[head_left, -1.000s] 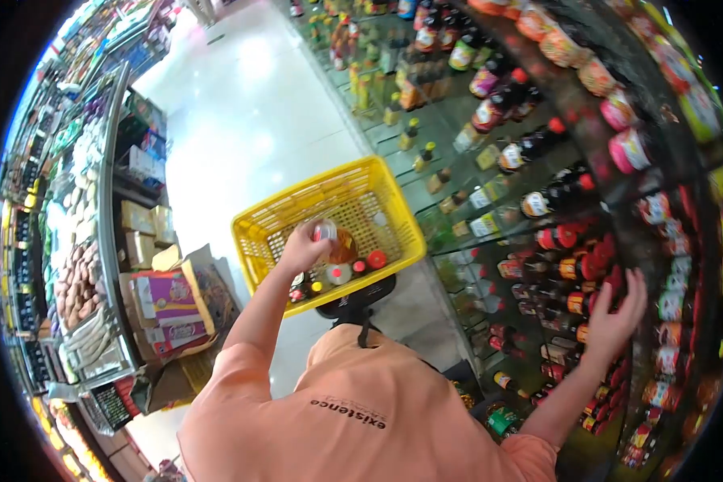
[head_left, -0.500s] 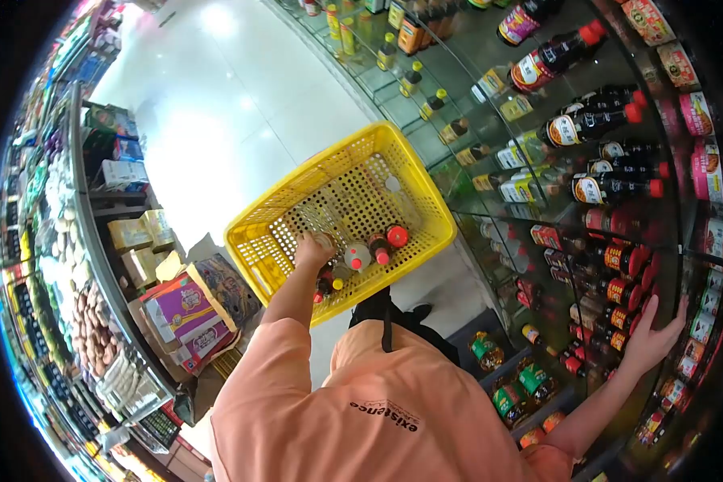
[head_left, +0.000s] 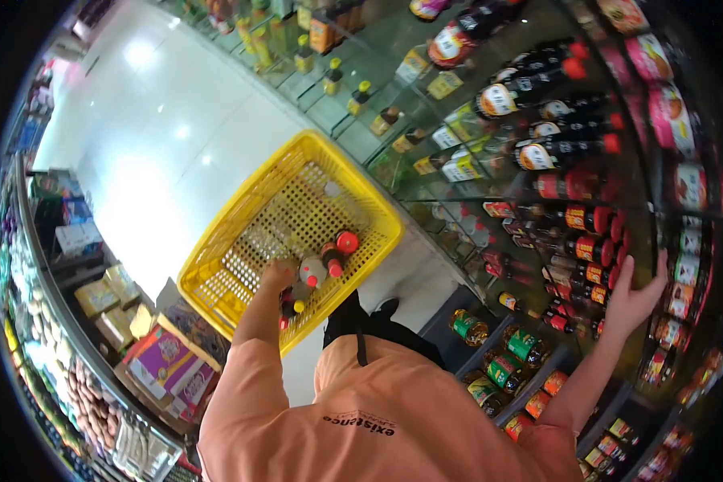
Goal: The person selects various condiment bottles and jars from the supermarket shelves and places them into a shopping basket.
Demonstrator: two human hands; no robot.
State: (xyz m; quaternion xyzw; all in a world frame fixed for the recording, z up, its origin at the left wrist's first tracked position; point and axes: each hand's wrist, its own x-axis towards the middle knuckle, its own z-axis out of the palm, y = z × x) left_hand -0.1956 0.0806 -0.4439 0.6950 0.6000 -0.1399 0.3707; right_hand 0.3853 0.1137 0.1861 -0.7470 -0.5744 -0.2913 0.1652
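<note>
My left hand (head_left: 279, 273) reaches down into a yellow plastic basket (head_left: 217, 229) with perforated sides. Its fingers are curled together at a pale, see-through thing that I cannot make out. Close by in the basket are a clear bottle (head_left: 312, 271) with a red cap, a dark bottle (head_left: 332, 259) with a red cap and a round red lid (head_left: 347, 241). A yellow cap (head_left: 299, 307) shows beside my wrist. At the right, my right hand (head_left: 636, 293) has its thumb and fingers spread at the shelf edge, near several red-capped sauce bottles (head_left: 590, 247).
Glass shelves on the right hold dark sauce bottles (head_left: 530, 90) and small yellow-capped bottles (head_left: 333, 76). Large oil bottles (head_left: 504, 371) stand low beside my body. Cardboard boxes (head_left: 169, 361) and a produce stand (head_left: 84, 386) line the left. A shiny tiled floor (head_left: 161, 120) stretches ahead.
The view has shifted, so the basket and shelves appear further left. My left hand stays inside the basket, and my right hand stays spread at the shelf edge.
</note>
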